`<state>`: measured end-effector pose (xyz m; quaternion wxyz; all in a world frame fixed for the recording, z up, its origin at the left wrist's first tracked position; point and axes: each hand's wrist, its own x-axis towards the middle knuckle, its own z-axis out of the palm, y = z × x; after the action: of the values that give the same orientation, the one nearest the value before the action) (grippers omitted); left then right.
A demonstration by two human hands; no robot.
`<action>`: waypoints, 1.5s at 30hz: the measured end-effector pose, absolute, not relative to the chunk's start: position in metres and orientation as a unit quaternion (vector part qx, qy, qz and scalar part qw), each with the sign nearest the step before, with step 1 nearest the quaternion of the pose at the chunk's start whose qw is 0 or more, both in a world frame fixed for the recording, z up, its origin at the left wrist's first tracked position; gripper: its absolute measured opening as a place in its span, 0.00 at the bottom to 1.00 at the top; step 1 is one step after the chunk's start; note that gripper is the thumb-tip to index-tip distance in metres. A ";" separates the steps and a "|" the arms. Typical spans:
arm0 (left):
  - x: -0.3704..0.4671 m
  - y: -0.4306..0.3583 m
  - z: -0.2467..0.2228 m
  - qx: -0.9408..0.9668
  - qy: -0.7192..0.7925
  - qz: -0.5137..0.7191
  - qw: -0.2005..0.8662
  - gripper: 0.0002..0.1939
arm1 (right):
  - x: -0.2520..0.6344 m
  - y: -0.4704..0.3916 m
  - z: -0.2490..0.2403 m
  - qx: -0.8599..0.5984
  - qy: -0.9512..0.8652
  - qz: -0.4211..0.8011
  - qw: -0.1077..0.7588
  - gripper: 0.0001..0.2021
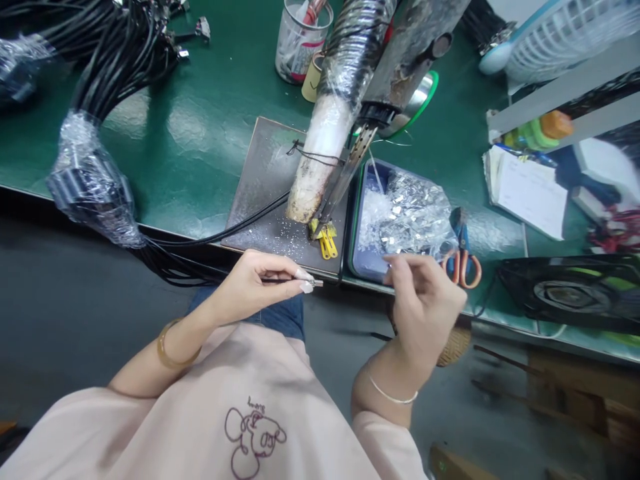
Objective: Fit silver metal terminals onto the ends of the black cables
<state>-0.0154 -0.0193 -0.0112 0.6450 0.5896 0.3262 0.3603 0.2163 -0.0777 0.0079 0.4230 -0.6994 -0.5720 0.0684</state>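
The only writing I can make out is a small scrawl above the line-drawn cartoon on the person's pink top; it is too small to read.

The left hand pinches a thin black cable near its end, thumb and forefinger closed on it, so that a small metal tip pokes out just past the fingertips. The cable runs back from the fingers over the bench edge to a plastic-wrapped bundle.

The right hand hovers with its fingers loosely curled, just this side of a blue tray of shiny metal pieces; I cannot tell whether it holds one.

Between the two hands is open air in front of the green bench. Beyond the fingertips, a yellow-tipped tool hangs over a dark plate. Orange-handled scissors lie just right of the tray.
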 end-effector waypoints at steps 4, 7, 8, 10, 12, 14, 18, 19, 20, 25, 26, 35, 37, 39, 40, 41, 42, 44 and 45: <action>-0.011 -0.016 -0.009 0.598 0.308 0.347 0.653 0.04 | 0.248 -0.056 0.003 -0.728 -0.610 0.053 0.308 0.14; -0.008 -0.013 -0.011 0.577 0.310 0.346 0.672 0.05 | 0.254 -0.046 -0.001 -0.734 -0.613 0.086 0.278 0.13; -0.007 -0.012 -0.012 0.568 0.313 0.349 0.676 0.06 | 0.254 -0.045 -0.001 -0.738 -0.611 0.103 0.268 0.12; -0.006 -0.011 -0.015 0.555 0.325 0.362 0.675 0.06 | 0.252 -0.044 0.001 -0.742 -0.605 0.141 0.251 0.12; -0.004 -0.011 -0.017 0.551 0.339 0.377 0.663 0.06 | 0.252 -0.044 0.005 -0.742 -0.601 0.175 0.241 0.12; -0.003 -0.011 -0.017 0.557 0.353 0.387 0.644 0.06 | 0.252 -0.044 0.007 -0.739 -0.599 0.199 0.235 0.12; -0.002 -0.013 -0.015 0.558 0.383 0.395 0.621 0.05 | 0.250 -0.047 0.008 -0.743 -0.590 0.196 0.247 0.11; -0.001 -0.014 -0.015 0.554 0.390 0.397 0.619 0.05 | 0.248 -0.048 0.008 -0.748 -0.581 0.182 0.264 0.10; -0.001 -0.015 -0.015 0.553 0.397 0.399 0.615 0.05 | 0.244 -0.049 0.008 -0.753 -0.567 0.164 0.291 0.10; 0.002 -0.019 -0.014 0.581 0.418 0.404 0.569 0.07 | 0.217 -0.060 0.009 -0.715 -0.485 0.093 0.495 0.06; 0.003 -0.019 -0.014 0.590 0.418 0.409 0.556 0.07 | 0.210 -0.062 0.010 -0.693 -0.483 0.107 0.525 0.05; 0.003 -0.022 -0.012 0.703 0.379 0.471 0.375 0.10 | 0.165 -0.070 -0.001 -0.618 -0.535 0.285 0.501 0.04; 0.003 -0.022 -0.013 0.727 0.363 0.476 0.337 0.09 | 0.160 -0.068 -0.004 -0.613 -0.545 0.281 0.498 0.05; 0.003 -0.023 -0.013 0.748 0.351 0.471 0.309 0.08 | 0.157 -0.066 -0.005 -0.613 -0.549 0.274 0.497 0.06; 0.003 -0.023 -0.013 0.755 0.346 0.468 0.302 0.08 | 0.156 -0.066 -0.005 -0.615 -0.548 0.273 0.497 0.07; 0.003 -0.024 -0.013 0.758 0.342 0.468 0.301 0.08 | 0.156 -0.066 -0.006 -0.616 -0.544 0.278 0.497 0.07; 0.003 -0.025 -0.013 0.757 0.337 0.468 0.307 0.08 | 0.156 -0.066 -0.007 -0.613 -0.539 0.289 0.500 0.08; 0.002 -0.025 -0.013 0.748 0.331 0.470 0.332 0.07 | 0.158 -0.066 -0.009 -0.594 -0.522 0.321 0.521 0.08; 0.002 -0.025 -0.013 0.740 0.331 0.472 0.346 0.07 | 0.160 -0.065 -0.010 -0.580 -0.509 0.334 0.541 0.08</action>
<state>0.0016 -0.0255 -0.0128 0.3458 0.7400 0.3315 0.4721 0.1598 -0.0654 -0.0099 0.5411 -0.5804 -0.5089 0.3338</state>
